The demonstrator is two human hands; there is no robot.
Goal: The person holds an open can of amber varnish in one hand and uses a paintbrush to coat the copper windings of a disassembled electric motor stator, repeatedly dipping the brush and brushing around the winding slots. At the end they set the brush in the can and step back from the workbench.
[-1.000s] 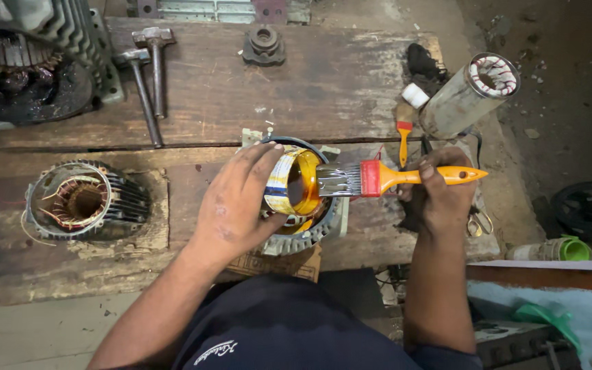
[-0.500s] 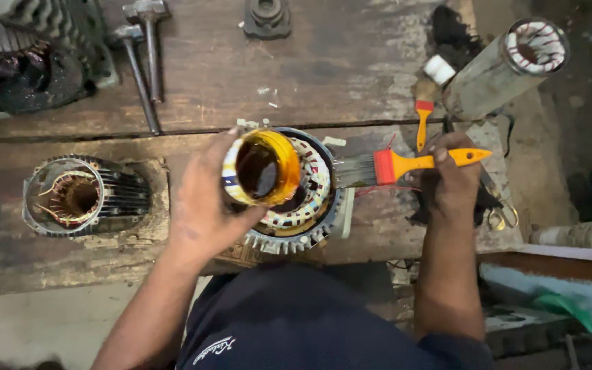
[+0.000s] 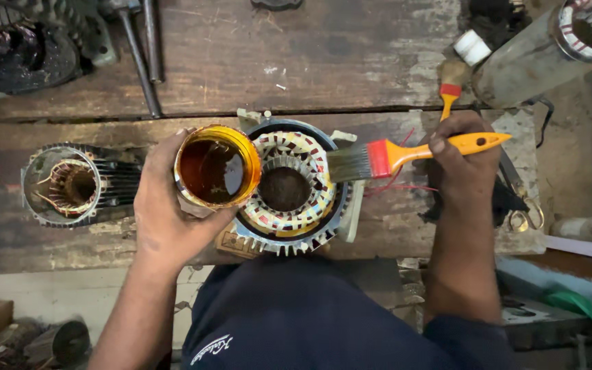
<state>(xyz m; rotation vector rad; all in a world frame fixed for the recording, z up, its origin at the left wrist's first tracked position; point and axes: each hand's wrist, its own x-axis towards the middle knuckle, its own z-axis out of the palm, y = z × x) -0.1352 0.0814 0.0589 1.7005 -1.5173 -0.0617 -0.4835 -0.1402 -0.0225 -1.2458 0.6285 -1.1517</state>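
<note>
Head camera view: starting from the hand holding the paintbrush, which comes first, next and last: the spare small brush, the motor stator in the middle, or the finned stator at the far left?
From the right hand:
1. Spare small brush, just above it.
2. Middle motor stator, to its left, under the paintbrush bristles.
3. Finned stator, far left, beyond the left hand.

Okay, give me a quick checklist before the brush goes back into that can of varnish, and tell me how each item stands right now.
1. Can held firmly: ok, left hand wraps its side.
2. Can upright: ok, the dark liquid sits level, with no spill seen.
3. Liquid left in can: ok, the surface shows well up inside.
4. Brush under control: ok, right hand has a grip on the orange handle.
5. Bristles loaded or dry: cannot tell.
6. Stator steady on the bench: cannot tell; it sits flat between both hands, but neither hand holds it.
</note>
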